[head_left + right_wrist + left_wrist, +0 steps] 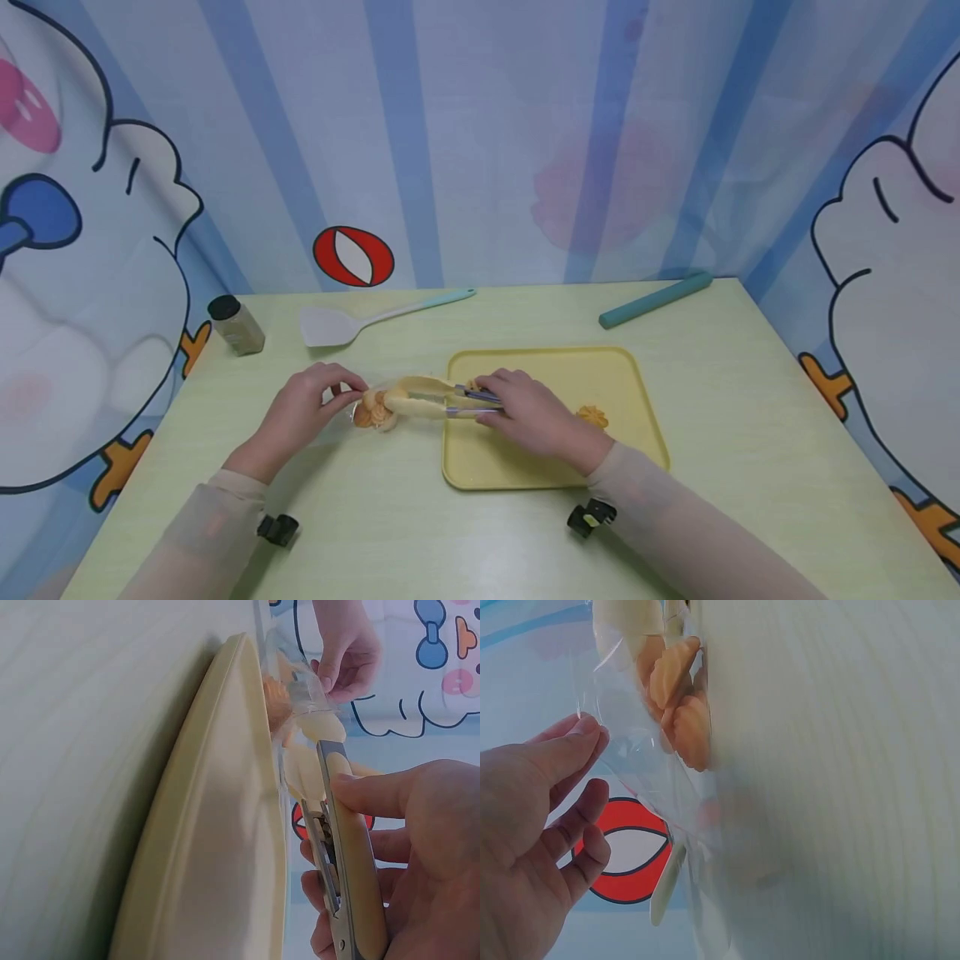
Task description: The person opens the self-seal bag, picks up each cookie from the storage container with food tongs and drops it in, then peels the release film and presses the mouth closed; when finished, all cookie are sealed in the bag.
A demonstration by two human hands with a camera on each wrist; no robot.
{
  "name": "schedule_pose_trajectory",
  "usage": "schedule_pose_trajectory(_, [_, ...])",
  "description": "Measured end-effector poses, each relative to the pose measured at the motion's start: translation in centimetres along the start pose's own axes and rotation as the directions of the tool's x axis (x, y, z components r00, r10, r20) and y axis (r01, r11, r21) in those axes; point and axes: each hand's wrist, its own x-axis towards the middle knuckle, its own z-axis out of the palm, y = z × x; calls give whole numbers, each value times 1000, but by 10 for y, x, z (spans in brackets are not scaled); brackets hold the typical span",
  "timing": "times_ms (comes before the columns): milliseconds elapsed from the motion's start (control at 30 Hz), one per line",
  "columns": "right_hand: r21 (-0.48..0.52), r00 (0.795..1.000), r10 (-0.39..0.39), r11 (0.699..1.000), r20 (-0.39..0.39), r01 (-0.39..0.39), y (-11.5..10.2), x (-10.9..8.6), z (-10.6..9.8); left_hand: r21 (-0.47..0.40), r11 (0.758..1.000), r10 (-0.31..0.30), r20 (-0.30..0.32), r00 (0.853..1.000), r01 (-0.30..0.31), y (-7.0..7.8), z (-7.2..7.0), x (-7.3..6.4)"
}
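My left hand (311, 406) pinches the edge of a clear plastic bag (622, 697) between thumb and fingers. Inside the bag lie several ridged golden cookies (690, 727). My right hand (532, 414) grips a pair of tongs (352, 855) with metal arms and cream-coloured tips. The tips (416, 407) reach left into the bag's mouth, close by the cookies. Beneath the right hand is a yellow tray (525, 479). One flower-shaped cookie (592, 416) lies on it, right of the hand, and another shows partly behind the tongs.
At the table's back left stand a black-capped jar (238, 327) and, lying beside it, a spatula (337, 327) with a pale blade. A teal rolling stick (655, 301) lies at the back right. A printed curtain (487, 167) rises behind the table.
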Motion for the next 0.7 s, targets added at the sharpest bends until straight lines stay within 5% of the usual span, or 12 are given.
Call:
schedule_pose_trajectory(367, [11, 1000, 5, 1000, 26, -5, -5, 4, 0, -6, 1000, 15, -26, 1000, -16, -1, 3, 0])
schedule_pose_trajectory(700, [-44, 999, -32, 999, -30, 31, 9, -30, -11, 7, 1000, -9, -22, 1000, 9, 0, 2, -1])
